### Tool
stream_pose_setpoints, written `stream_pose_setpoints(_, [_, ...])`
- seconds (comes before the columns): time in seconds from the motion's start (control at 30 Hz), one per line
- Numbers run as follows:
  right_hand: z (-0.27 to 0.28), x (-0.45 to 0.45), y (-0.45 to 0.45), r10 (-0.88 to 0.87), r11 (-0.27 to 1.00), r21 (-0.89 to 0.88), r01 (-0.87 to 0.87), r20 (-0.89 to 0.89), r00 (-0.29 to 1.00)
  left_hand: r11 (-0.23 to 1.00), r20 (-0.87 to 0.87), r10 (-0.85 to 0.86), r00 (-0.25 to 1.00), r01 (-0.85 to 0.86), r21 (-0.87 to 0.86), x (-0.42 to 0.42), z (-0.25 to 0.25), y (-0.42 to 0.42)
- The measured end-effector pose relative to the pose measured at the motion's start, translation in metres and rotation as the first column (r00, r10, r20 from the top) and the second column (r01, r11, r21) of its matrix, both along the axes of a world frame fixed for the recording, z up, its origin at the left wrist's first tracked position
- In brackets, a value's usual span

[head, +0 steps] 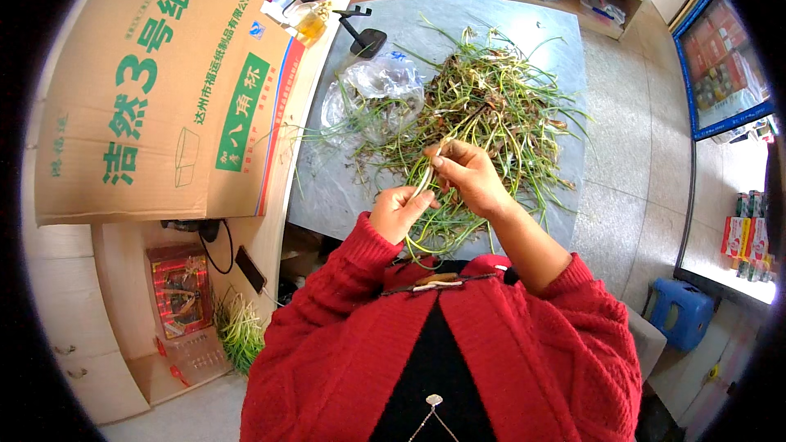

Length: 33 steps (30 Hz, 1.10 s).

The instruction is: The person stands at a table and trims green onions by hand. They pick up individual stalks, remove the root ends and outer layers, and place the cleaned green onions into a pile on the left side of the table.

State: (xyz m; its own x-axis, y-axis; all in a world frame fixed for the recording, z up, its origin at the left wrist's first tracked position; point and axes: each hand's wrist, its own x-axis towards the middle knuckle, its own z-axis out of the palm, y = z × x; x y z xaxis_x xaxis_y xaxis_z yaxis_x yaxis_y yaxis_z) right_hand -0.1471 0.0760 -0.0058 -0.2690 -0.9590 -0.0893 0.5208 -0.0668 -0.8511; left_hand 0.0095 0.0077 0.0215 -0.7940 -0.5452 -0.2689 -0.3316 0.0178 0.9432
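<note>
My left hand (402, 212) is closed round a thin scallion-like stalk (424, 181), whose pale part slants up between both hands. With thumb and fingertips, my right hand (473, 175) pinches the upper end of the same stalk. Long green leaves hang below my left hand. Just beyond my hands a large tangled heap of similar greens (503, 104), mixed with brown dry leaves and roots, lies on a grey table (552, 24). To the heap's left is a clear plastic bag (374, 89), with some green strands on or in it.
A big printed cardboard box (166, 86) stands left on a wooden counter (276, 190). Near the table's far left corner is a black stand (368, 43), beside a cup of amber liquid (307, 24). A bundle of greens (239, 331) lies low left; a blue stool (681, 313) is at right.
</note>
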Motion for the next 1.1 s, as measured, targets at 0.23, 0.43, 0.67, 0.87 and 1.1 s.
stream_pose_setpoints(0.23, [0.010,0.012,0.000,-0.096,0.994,0.045,0.098,-0.048,0.994,0.987,-0.113,0.138,0.984,-0.146,-0.070,-0.005,-0.001,0.002])
stream_pose_setpoints(0.43, [-0.001,0.007,0.004,-0.251,0.953,-0.091,0.289,-0.770,0.586,0.991,-0.130,0.093,0.987,-0.079,0.104,-0.005,0.003,0.003])
stream_pose_setpoints(0.67, [-0.009,-0.019,0.005,-0.325,0.886,-0.167,0.433,-0.888,0.324,0.944,-0.132,0.148,0.980,-0.100,0.313,-0.001,0.003,-0.001])
stream_pose_setpoints(0.87, [-0.017,-0.071,0.011,-0.271,0.829,-0.088,0.552,-0.927,0.260,0.923,-0.119,0.191,0.974,-0.137,0.359,0.009,0.000,-0.008])
stream_pose_setpoints(1.1, [0.015,-0.045,0.011,-0.200,0.974,-0.131,0.187,-0.887,0.417,0.997,-0.034,0.082,0.996,-0.082,-0.009,0.006,0.010,-0.009])
